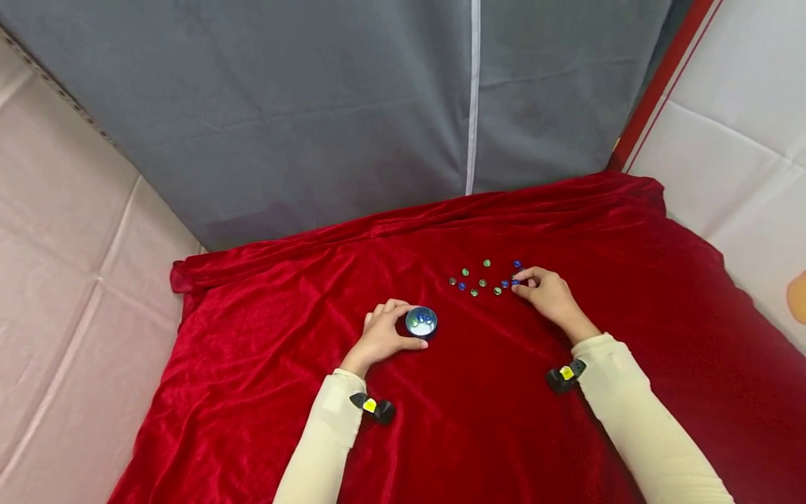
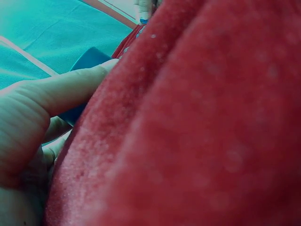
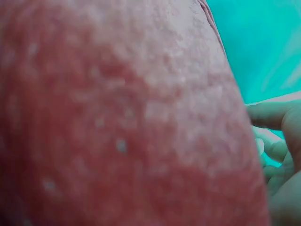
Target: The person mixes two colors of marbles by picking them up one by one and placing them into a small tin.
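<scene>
My left hand [image 1: 385,334] grips a small round blue cup [image 1: 433,334], its thumb on the near side and the fingers round the far side. Inside the cup, against a pale bottom, lie a few blue and green marbles [image 1: 421,318]. In the left wrist view the thumb crosses in front of the blue cup [image 2: 91,59]. Over at the right edge of a loose group of glass marbles, my right hand [image 1: 549,294] pinches a blue marble [image 1: 515,283] between thumb and fingertips. In the right wrist view, cloth hides those fingertips.
Several green marbles [image 1: 483,283] and blue marbles [image 1: 505,284] lie scattered between the hands, toward the back. A rumpled red velvet cloth [image 1: 478,420] covers the table. Behind it stands a grey curtain [image 1: 352,126], with pale panels at both sides.
</scene>
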Demonstrator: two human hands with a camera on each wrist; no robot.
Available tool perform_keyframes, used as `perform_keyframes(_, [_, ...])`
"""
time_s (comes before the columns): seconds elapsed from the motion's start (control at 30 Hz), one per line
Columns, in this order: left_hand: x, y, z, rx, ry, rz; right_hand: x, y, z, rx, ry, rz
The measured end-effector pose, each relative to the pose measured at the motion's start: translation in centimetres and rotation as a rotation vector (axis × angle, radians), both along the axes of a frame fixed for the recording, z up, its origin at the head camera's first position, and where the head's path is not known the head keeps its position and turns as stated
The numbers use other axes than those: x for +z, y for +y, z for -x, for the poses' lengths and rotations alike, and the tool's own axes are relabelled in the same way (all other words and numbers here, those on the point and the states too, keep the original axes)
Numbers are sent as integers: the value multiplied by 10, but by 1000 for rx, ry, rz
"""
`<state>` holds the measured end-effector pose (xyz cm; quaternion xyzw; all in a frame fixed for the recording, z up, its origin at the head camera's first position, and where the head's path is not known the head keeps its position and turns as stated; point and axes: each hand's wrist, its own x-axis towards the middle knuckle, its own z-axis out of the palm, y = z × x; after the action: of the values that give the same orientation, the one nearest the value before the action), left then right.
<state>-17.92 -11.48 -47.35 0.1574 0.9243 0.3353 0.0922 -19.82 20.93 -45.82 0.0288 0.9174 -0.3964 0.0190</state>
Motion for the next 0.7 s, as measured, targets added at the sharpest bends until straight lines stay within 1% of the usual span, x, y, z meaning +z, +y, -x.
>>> perform_keyframes(0.37, [2,2,0,0,-9,-9,15,-35,-3,75,37,46])
perform_keyframes(0.6, [3,2,2,2,-3,6,20,-59,-5,141,-6,148])
perform_keyframes(0.7, [3,2,2,-5,-10,6,20,-70,-7,169,-9,165])
